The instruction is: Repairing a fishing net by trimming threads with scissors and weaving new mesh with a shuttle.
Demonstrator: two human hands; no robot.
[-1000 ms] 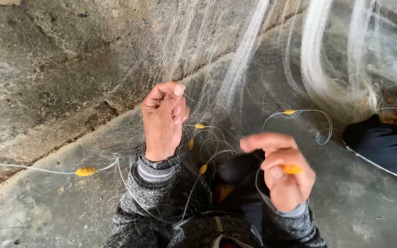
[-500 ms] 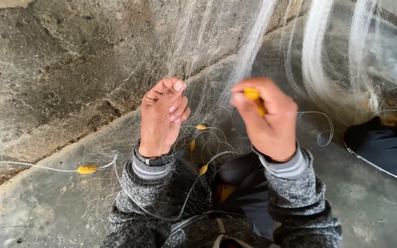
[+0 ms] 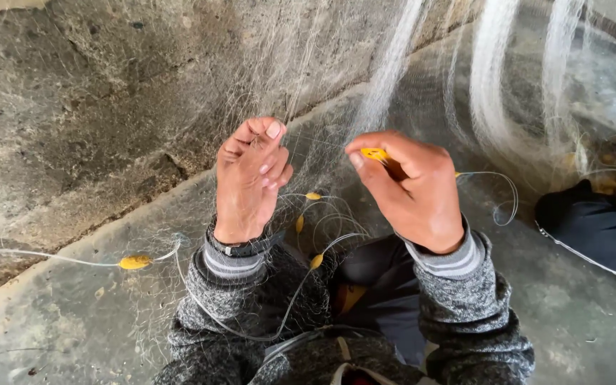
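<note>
A fine white fishing net (image 3: 386, 78) hangs in front of me and drapes over my lap. My left hand (image 3: 249, 178) is raised with its fingertips pinched on thin net threads. My right hand (image 3: 413, 187) is level with it, a little to the right, gripping a small yellow netting needle (image 3: 375, 153) between thumb and fingers. A thread runs between the two hands. A white cord (image 3: 51, 258) with small yellow floats (image 3: 135, 262) lies on the floor at the left and loops below my hands.
A rough concrete wall (image 3: 94, 107) rises at the left above a grey concrete floor (image 3: 579, 321). Another person's dark trouser leg (image 3: 600, 228) with a white stripe lies at the right edge. Bunched net strands (image 3: 500, 78) hang at the upper right.
My right hand rose from low right, carrying the yellow needle up beside my left hand. My left hand stayed raised, holding the threads.
</note>
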